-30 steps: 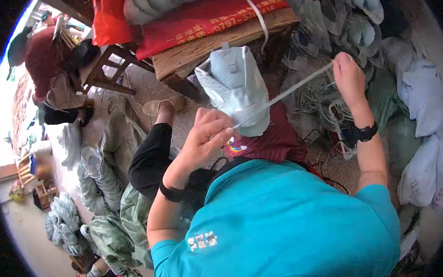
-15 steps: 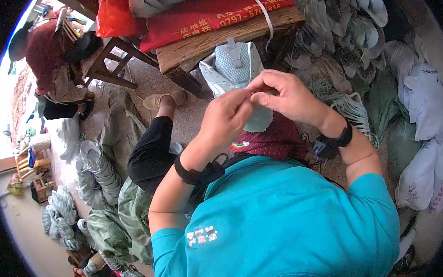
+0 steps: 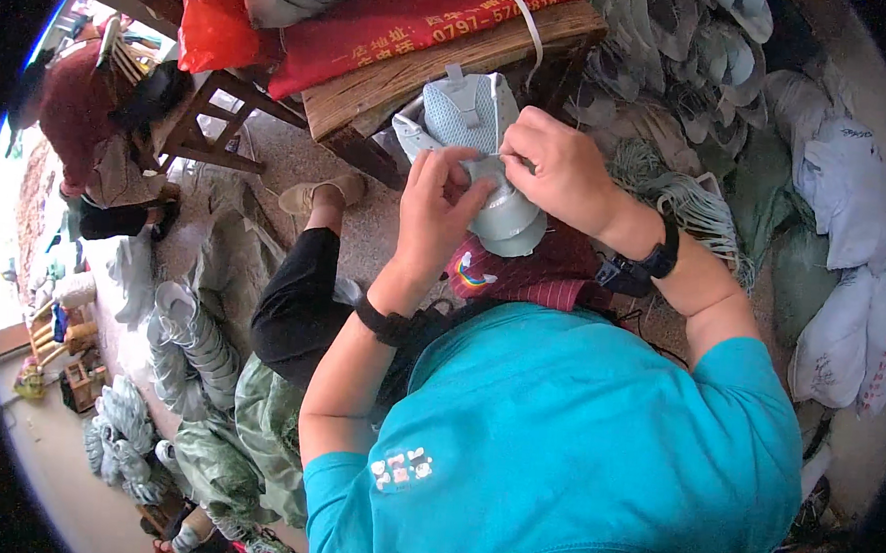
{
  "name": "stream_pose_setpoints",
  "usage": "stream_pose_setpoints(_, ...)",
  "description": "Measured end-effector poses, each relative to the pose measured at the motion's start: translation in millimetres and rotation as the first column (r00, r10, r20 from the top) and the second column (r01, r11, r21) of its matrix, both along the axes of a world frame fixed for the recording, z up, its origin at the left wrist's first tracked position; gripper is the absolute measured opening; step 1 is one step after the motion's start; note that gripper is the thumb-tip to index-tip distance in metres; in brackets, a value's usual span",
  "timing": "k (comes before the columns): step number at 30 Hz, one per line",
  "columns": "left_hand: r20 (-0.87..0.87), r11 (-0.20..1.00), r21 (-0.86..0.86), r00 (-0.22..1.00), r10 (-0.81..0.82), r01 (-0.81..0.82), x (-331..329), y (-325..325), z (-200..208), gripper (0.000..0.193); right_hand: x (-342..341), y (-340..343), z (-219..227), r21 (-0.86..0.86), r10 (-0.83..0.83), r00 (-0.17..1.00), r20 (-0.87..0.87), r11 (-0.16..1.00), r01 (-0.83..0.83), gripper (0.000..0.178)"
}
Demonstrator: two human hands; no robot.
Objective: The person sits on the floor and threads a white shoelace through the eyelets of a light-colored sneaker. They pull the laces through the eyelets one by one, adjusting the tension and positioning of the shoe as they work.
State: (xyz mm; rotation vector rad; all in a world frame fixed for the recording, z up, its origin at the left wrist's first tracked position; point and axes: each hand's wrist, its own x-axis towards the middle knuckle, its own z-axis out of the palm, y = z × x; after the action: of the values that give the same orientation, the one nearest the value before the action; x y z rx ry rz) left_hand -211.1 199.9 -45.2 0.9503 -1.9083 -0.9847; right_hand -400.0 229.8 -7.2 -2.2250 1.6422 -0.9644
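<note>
A pale grey-green shoe upper lies over my lap, its toe toward me and its mesh tongue standing up at the far end. My left hand is closed at the near side of its lacing area, thumb against the upper and the other fingers curled. Just to the right, my right hand pinches a thin pale strand that looks like a shoelace, above the eyelets. Most of that strand is hidden by my fingers.
A wooden bench with a red printed cloth stands ahead. Bundled pale laces lie to the right, beside white sacks. Stacked shoe uppers and green sacking are at the left, where another person sits.
My hands were close together over the upper and have moved apart. The left has dropped a little left; the toe is now more visible between them.
</note>
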Motion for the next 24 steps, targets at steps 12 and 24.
stream_pose_setpoints(12,0.056,1.0,-0.024,0.998,-0.01,0.011,2.4,2.6,-0.2,0.033,9.7,-2.5,0.6,-0.013,0.04,0.998,-0.057,0.999,-0.041,0.01)
stream_pose_setpoints(24,0.113,0.995,-0.075,0.992,-0.061,0.07,5.3,2.3,2.0,0.032,5.3,-13.2,-11.9,0.074,0.137,0.984,0.116,0.987,-0.146,0.011)
